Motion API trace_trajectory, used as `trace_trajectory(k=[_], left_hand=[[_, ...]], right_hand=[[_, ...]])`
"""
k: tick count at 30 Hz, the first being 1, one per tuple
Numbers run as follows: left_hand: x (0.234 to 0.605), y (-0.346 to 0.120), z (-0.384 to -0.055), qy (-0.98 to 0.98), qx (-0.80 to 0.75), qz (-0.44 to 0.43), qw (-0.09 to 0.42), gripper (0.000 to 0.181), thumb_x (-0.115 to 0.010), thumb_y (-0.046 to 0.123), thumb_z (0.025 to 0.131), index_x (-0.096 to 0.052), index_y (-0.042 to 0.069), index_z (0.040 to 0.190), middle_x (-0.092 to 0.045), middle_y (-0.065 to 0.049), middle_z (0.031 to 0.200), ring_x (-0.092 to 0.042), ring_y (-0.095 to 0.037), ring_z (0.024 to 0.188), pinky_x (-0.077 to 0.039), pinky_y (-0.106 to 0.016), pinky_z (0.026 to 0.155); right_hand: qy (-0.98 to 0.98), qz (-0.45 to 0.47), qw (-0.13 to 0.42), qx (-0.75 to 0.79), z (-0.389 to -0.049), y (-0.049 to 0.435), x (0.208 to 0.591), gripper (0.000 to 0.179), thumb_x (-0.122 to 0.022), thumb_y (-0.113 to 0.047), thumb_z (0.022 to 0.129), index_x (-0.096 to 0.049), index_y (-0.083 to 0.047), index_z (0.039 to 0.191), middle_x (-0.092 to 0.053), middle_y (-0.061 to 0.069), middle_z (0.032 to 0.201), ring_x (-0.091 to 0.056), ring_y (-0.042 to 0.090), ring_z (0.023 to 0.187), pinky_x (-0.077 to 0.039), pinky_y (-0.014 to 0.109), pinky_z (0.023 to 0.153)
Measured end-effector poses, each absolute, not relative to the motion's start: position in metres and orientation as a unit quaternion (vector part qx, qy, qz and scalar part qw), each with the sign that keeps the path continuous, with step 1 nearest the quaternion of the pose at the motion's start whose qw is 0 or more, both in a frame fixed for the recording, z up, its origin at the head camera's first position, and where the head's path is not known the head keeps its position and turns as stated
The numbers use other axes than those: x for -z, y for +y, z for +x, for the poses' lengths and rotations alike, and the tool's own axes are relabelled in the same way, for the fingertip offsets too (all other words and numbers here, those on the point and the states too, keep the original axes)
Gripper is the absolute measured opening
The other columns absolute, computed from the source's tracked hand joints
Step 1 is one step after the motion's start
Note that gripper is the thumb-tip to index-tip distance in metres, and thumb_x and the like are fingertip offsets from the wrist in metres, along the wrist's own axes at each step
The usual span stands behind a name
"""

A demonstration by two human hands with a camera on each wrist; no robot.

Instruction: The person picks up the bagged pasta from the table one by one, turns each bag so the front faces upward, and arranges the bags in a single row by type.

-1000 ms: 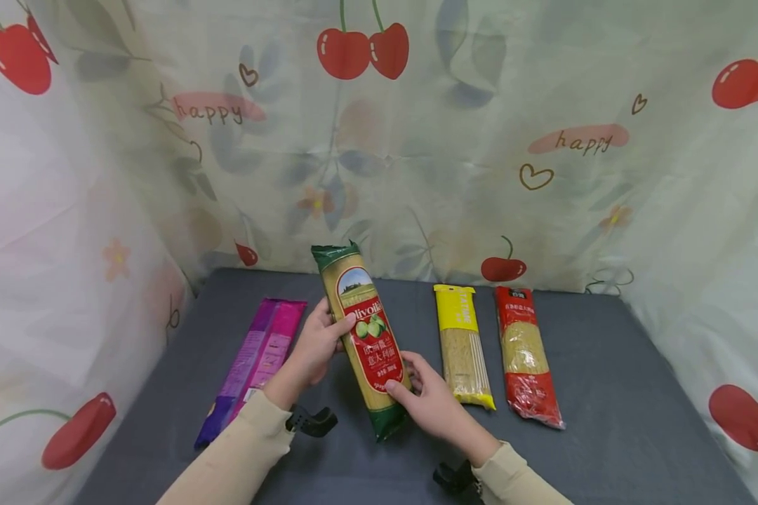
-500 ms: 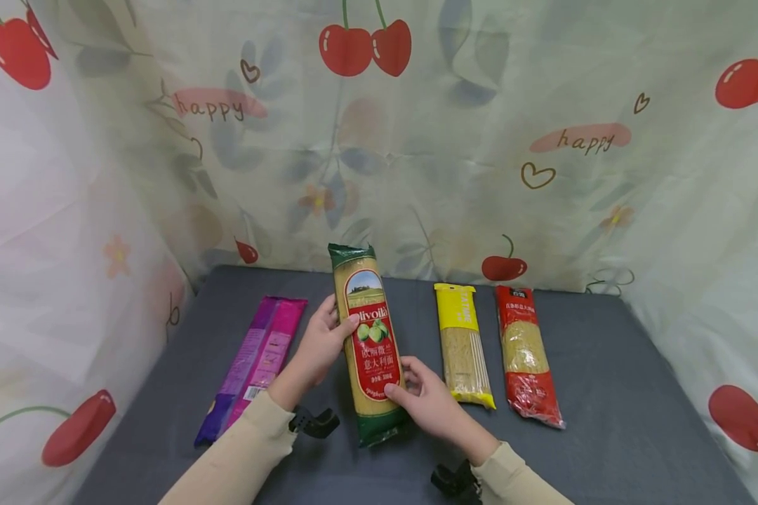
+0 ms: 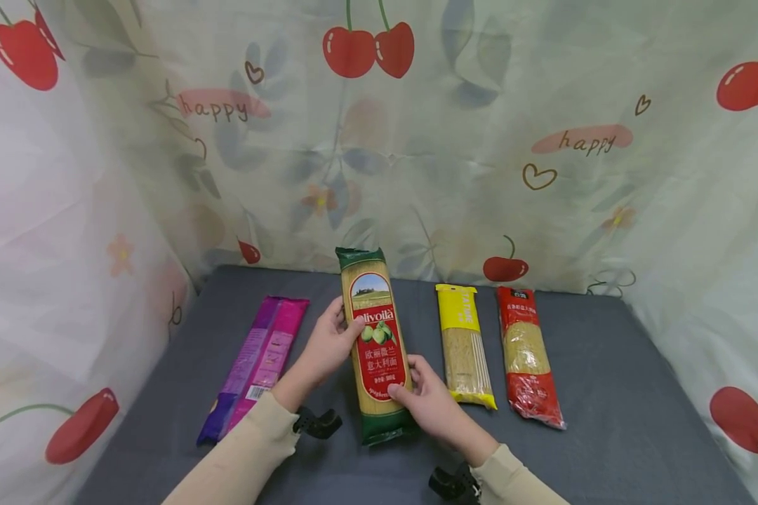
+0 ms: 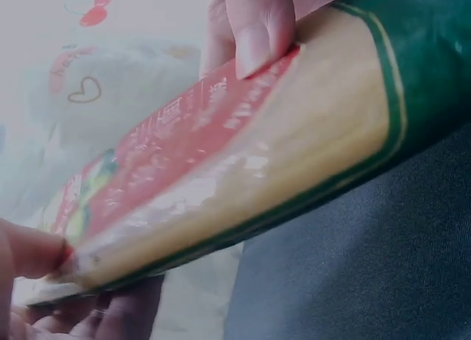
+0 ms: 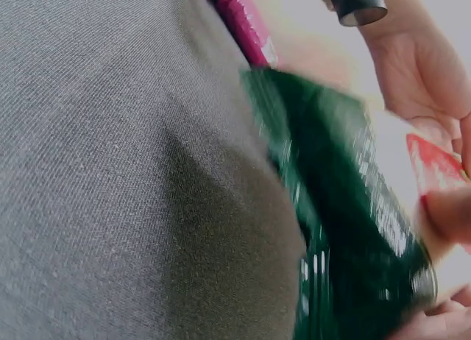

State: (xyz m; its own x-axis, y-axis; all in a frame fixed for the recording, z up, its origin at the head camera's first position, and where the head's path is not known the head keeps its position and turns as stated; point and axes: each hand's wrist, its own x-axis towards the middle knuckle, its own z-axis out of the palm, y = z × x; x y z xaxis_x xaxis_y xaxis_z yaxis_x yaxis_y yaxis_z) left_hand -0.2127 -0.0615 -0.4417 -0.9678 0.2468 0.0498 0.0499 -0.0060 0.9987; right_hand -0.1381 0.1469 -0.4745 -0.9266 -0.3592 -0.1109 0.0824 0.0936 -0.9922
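Observation:
Both hands hold a packet of spaghetti with green ends and a red label above the dark table. My left hand grips its left edge, thumb on the front by the olive picture and fingers behind. Lower down on the right edge, my right hand pinches it with the thumb over the bottom of the label. In the left wrist view the packet is seen from its side, tilted. The right wrist view shows its green bottom end off the cloth, casting a shadow.
A purple and pink packet lies at the left, partly behind the left forearm. To the right lie a yellow pasta packet and a red pasta packet. A cherry-print curtain surrounds the dark table.
The spaghetti packet has turned from a stronger lean to nearly upright, its top shifting right and its front facing me more squarely. My left hand has moved slightly right with it.

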Motion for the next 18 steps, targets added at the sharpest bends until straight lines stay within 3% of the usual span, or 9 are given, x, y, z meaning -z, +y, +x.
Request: trace_trajectory(k=[4,11,18], left_hand=[[0.443,-0.059,-0.213,0.73,-0.67,0.112,0.081,0.063,-0.058,0.01,0.098,-0.024,0.008,0.15,-0.055,-0.019,0.128,-0.061,-0.031,0.107,-0.054,-0.044,0.081],[0.45,-0.056,-0.212,0.75,-0.644,0.122,0.088,0.066,-0.065,0.016,0.094,-0.028,0.014,0.148,-0.058,-0.015,0.124,-0.062,-0.026,0.105,-0.054,-0.042,0.081],[0.459,-0.049,-0.207,0.764,-0.618,0.144,0.116,0.067,-0.066,0.017,0.093,-0.028,0.012,0.148,-0.06,-0.015,0.121,-0.067,-0.024,0.09,-0.055,-0.039,0.077]], right_hand=[[0.728,-0.09,0.143,0.665,-0.137,0.146,0.477,0.044,-0.058,-0.017,0.098,-0.035,-0.008,0.134,-0.053,0.014,0.128,-0.06,0.027,0.104,-0.051,0.039,0.086],[0.731,-0.075,0.126,0.667,-0.138,0.145,0.478,0.042,-0.056,-0.012,0.099,-0.034,-0.007,0.134,-0.053,0.014,0.128,-0.059,0.027,0.105,-0.051,0.04,0.087],[0.721,-0.019,0.109,0.684,-0.144,0.144,0.476,0.043,-0.058,-0.014,0.098,-0.034,-0.01,0.134,-0.053,0.013,0.125,-0.059,0.027,0.104,-0.051,0.039,0.086]])
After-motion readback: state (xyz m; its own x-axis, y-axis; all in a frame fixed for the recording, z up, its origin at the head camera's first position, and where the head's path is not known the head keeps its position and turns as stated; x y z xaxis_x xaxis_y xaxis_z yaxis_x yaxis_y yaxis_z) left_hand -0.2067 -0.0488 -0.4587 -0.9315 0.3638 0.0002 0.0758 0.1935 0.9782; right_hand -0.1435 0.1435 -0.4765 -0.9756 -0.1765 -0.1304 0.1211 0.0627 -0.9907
